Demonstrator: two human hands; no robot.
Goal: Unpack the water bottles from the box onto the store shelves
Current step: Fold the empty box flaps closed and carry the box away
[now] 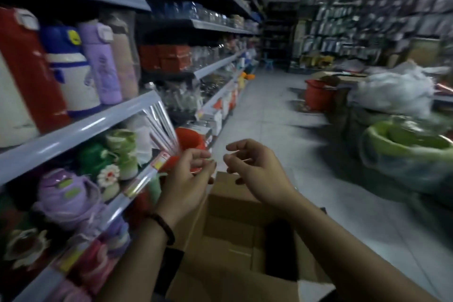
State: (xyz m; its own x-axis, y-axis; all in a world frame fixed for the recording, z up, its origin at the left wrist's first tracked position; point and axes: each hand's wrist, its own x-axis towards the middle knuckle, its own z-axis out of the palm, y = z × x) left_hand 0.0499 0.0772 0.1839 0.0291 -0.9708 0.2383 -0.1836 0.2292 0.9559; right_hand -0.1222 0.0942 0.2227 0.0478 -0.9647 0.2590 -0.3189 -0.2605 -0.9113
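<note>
Left hand [186, 174]: lower centre of the frame, raised above the box, fingers [203, 154] loosely curled and grasping nothing; a dark bracelet [163, 227] circles the wrist.
Right hand [255, 169]: just right of the left hand and apart from it, fingers bent inward, released, nothing between them.
Box [235, 235]: brown cardboard, flaps open, at the bottom centre directly below both hands; its inside is dark and I cannot tell what it holds.
Water bottles [73, 69]: standing in a row on the shelf at the upper left of the frame, red, blue-and-white, purple and pink ones side by side, well apart from both hands and above them.
Shelves [81, 127]: grey, running along the left side from the near edge into the far centre; the lower level beside the left hand carries green and purple bottles with flower trims.
Price tag [161, 160]: red and yellow, on the shelf edge just left of the left fingers.
Floor [274, 120]: pale tiles up the middle of the frame.
Green tub [404, 147]: wrapped in plastic at the right edge, blurred.
Red bucket [318, 93]: right of centre, farther back.
</note>
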